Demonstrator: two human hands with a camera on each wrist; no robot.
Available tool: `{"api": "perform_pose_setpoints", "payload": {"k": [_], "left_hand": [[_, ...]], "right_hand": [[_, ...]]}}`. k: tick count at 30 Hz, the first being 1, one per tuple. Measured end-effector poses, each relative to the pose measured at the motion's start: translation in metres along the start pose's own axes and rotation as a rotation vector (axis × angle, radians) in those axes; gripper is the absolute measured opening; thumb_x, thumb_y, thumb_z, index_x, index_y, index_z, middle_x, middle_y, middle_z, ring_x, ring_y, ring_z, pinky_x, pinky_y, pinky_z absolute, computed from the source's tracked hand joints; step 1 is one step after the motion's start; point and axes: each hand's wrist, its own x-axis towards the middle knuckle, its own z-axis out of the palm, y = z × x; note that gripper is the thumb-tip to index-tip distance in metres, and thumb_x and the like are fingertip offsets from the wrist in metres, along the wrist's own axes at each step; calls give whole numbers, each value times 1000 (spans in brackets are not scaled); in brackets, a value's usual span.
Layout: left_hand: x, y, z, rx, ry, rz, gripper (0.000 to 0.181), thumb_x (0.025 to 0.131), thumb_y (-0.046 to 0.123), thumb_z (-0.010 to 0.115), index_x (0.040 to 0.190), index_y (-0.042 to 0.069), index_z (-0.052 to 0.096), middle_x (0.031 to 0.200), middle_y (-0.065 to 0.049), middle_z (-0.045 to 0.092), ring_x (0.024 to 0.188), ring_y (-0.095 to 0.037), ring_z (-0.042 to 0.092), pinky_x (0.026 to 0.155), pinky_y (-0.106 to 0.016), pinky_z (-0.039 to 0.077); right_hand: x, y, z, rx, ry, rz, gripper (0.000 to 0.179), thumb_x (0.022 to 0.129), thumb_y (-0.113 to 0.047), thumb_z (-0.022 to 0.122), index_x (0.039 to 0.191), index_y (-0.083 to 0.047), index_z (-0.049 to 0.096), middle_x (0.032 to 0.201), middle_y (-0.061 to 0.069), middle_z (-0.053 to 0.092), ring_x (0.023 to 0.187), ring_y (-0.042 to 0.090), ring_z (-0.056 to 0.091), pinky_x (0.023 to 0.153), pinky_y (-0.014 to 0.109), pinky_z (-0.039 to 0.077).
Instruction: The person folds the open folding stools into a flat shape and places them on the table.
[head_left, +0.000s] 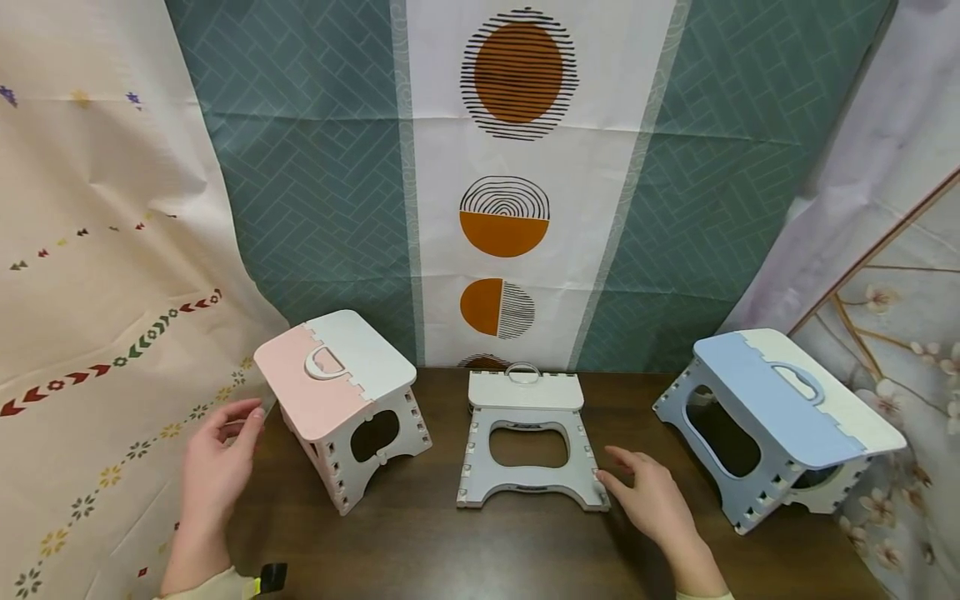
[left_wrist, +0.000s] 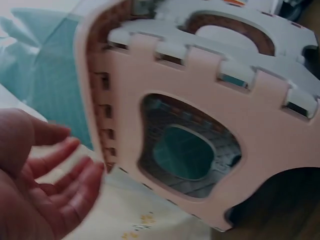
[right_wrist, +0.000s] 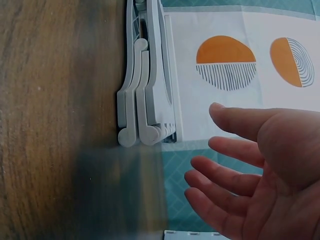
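A pink and white folding step stool [head_left: 322, 392] stands unfolded at the left of the table. Just left of it is my left hand [head_left: 221, 462], fingers loosely bent and holding nothing; the left wrist view has the hand [left_wrist: 55, 180] beside the stool's pink side [left_wrist: 125, 120]. In the middle a grey and white folding stool [head_left: 527, 483] lies folded flat, its handle toward the wall. My right hand [head_left: 648, 500] is by its right edge; whether a fingertip touches cannot be told from the head view. In the right wrist view the hand [right_wrist: 250, 175] appears apart from the folded stool [right_wrist: 145, 90].
A blue and white folding stool [head_left: 787, 400] stands unfolded at the right. The brown wooden table [head_left: 420, 550] meets a patterned cloth [head_left: 315, 208] behind. Cream cloth [head_left: 97, 275] hangs at the left, and a floral cloth [head_left: 900, 350] at the right.
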Motion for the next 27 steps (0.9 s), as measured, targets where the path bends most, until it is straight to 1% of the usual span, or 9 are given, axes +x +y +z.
{"api": "perform_pose_setpoints", "payload": {"k": [2, 5, 7, 9, 12, 16, 20, 24, 27], "left_hand": [[3, -7, 5, 46, -46, -12, 40, 112, 25, 57, 143, 0, 60, 129, -15, 62, 108, -21, 62, 77, -21, 48], [11, -17, 12, 72, -112, -25, 48, 113, 20, 52, 153, -5, 46, 149, -29, 45, 130, -42, 51, 96, -41, 46], [18, -23, 16, 67, -153, -54, 55, 114, 19, 48, 161, -6, 33, 159, -33, 33, 142, -51, 40, 106, -59, 41], [27, -30, 19, 47, -200, -83, 62, 115, 21, 44, 166, -5, 20, 167, -35, 20, 151, -55, 28, 113, -69, 33], [42, -39, 22, -6, -270, -122, 68, 117, 25, 38, 169, -2, 4, 174, -32, 4, 158, -54, 12, 119, -71, 24], [57, -48, 25, -61, -351, -123, 75, 117, 31, 37, 169, -1, -7, 175, -28, -8, 160, -50, -2, 122, -69, 16], [68, -55, 32, -90, -403, -96, 78, 117, 34, 38, 168, 0, -10, 175, -26, -13, 160, -49, -9, 124, -67, 10], [78, -65, 39, -152, -443, -73, 76, 117, 23, 35, 166, 0, -17, 174, -28, -16, 159, -48, -13, 125, -63, 6], [82, -72, 42, -194, -471, -69, 75, 117, 16, 33, 164, 1, -23, 173, -30, -17, 159, -49, -12, 126, -61, 6]], "right_hand": [[0, 1, 1, 5, -6, 0, 51, 98, -30, 80, 142, -6, 68, 134, 21, 69, 115, 37, 71, 94, 60, 55], [-1, 2, 1, 5, -12, -4, 50, 99, -30, 80, 141, -6, 68, 133, 19, 69, 114, 36, 71, 94, 59, 55], [-1, 2, 1, 4, -12, -8, 49, 98, -30, 80, 141, -7, 69, 133, 19, 70, 114, 36, 71, 93, 59, 55], [-1, 2, 1, 7, -6, -11, 48, 99, -29, 80, 140, -7, 69, 132, 18, 71, 113, 35, 71, 92, 58, 56], [-2, 2, 0, 26, 9, -18, 47, 99, -28, 79, 140, -7, 70, 130, 16, 72, 112, 34, 71, 92, 57, 56], [-2, -1, -2, 58, 34, -41, 44, 100, -26, 79, 138, -6, 71, 128, 15, 73, 112, 34, 72, 94, 56, 56], [-2, -2, -2, 69, 59, -67, 42, 99, -22, 80, 136, -6, 72, 129, 15, 73, 116, 34, 71, 97, 56, 55], [-1, -2, -1, 80, 97, -101, 38, 98, -20, 81, 133, -7, 74, 128, 13, 73, 118, 33, 70, 97, 54, 56], [-2, -2, -1, 93, 127, -127, 36, 97, -17, 82, 131, -8, 76, 126, 11, 74, 115, 31, 71, 93, 50, 58]]}}
